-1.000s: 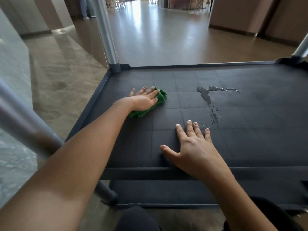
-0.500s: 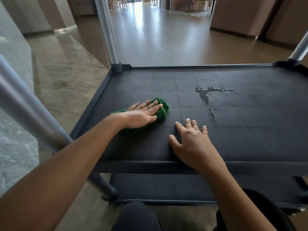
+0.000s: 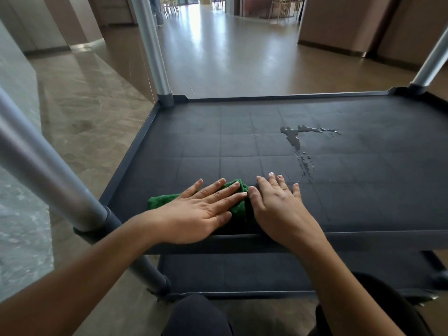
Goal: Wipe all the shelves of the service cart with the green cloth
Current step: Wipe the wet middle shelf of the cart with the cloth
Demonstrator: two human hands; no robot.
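Your left hand (image 3: 201, 212) is lying flat on the green cloth (image 3: 162, 201), fingers straight and a bit spread, pressing it down onto the cart's middle shelf (image 3: 242, 132) rather than grabbing it. The cloth is bunched up under your palm. One end pokes out to the left by your wrist, and the other shows past your fingertips and along the right side of the hand. It sits close to the shelf's near edge, left of centre.

Your right hand (image 3: 278, 209) is flat on the shelf too, fingers out and holding nothing. It's parked just to the right of the cloth, with the thumb side right up against the cloth's right end, so the cloth ends up between your two hands.

The water puddle (image 3: 294, 137) is farther back and to the right, with a trail of droplets (image 3: 305, 166) running toward your right fingertips. It's well apart from the cloth.

The bottom shelf (image 3: 242, 272) shows underneath.
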